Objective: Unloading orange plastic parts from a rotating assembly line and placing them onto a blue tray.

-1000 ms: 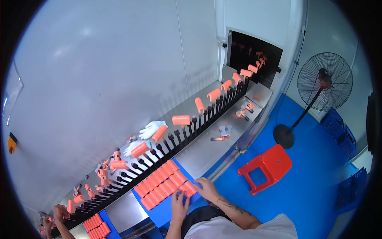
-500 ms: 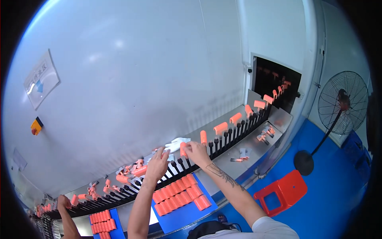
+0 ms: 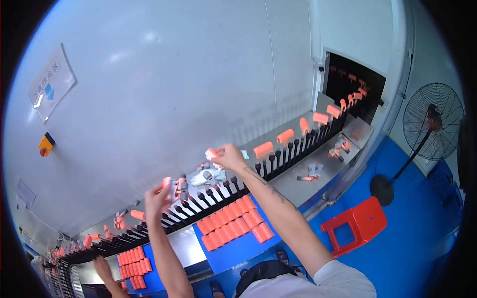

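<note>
My right hand (image 3: 229, 158) pinches a curved orange shell (image 3: 212, 153) above the row of black posts (image 3: 233, 185). Farther left, my left hand (image 3: 157, 197) closes on an orange piece (image 3: 168, 183), its fingers slightly blurred. Small grey and orange pieces (image 3: 183, 188) crowd beside that hand, so I cannot tell exactly what it grips among them. Between the hands, a white glove (image 3: 201, 178) lies behind the posts. Several more orange shells (image 3: 233, 221) are lined up in rows on a blue mat (image 3: 233, 259) in front of me.
Orange shells (image 3: 284, 136) ride on posts up to a dark wall opening (image 3: 343, 74). At left, a co-worker's hand (image 3: 103, 267) is beside another mat of shells (image 3: 133, 263). A red stool (image 3: 365, 221) and a floor fan (image 3: 431, 116) stand right.
My right hand has lifted its orange shell up and left, away from the posts. My left hand has moved left to the small pieces and closed. The co-worker's hand has come down toward their mat.
</note>
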The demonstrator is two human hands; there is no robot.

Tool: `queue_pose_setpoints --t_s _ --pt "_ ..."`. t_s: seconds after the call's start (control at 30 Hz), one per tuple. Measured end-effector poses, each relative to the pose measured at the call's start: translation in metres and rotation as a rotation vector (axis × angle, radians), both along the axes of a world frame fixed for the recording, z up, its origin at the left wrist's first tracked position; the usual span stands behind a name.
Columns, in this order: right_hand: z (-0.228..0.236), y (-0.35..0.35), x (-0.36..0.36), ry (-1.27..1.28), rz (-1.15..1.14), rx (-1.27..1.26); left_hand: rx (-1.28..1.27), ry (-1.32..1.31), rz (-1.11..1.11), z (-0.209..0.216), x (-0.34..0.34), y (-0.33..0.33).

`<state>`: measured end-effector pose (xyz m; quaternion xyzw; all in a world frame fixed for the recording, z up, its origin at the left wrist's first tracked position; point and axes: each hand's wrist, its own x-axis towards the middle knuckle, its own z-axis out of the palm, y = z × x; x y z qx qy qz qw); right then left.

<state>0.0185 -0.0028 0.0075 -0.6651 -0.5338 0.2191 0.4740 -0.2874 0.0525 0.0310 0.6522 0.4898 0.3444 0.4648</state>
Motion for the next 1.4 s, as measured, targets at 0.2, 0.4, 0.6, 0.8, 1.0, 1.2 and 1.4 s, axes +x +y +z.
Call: queue_pose_setpoints --t_s 0.2,0.4,0.6,0.8,1.0,1.2,1.4 --pt "-0.100 -0.188 -0.062 0.148 0.113 0.070 0.431 0.336 -0.208 -0.091 -0.006 -0.164" --pt "-0.190 -0.258 -0.092 -0.247 -0.029 -0.037 0.656 0.576 -0.547 -0.194 0.036 -0.219" --pt "-0.213 -0.244 -0.092 -0.448 -0.025 -0.104 0.635 0.573 -0.446 -0.234 0.062 -0.211" --pt "-0.205 -0.255 -0.089 -0.406 0.026 -0.152 0.375 0.334 -0.377 -0.240 0.060 -0.237" --pt "-0.178 -0.265 -0.057 -0.336 0.035 -0.117 0.424 0.364 -0.355 -0.219 0.080 -0.250" --pt "-0.087 -0.223 0.064 -0.232 -0.211 0.263 0.546 0.272 -0.305 -0.165 0.122 -0.231" --pt "0.000 -0.091 0.107 -0.704 -0.443 0.373 1.113 0.458 -0.279 -0.025 0.266 -0.131"
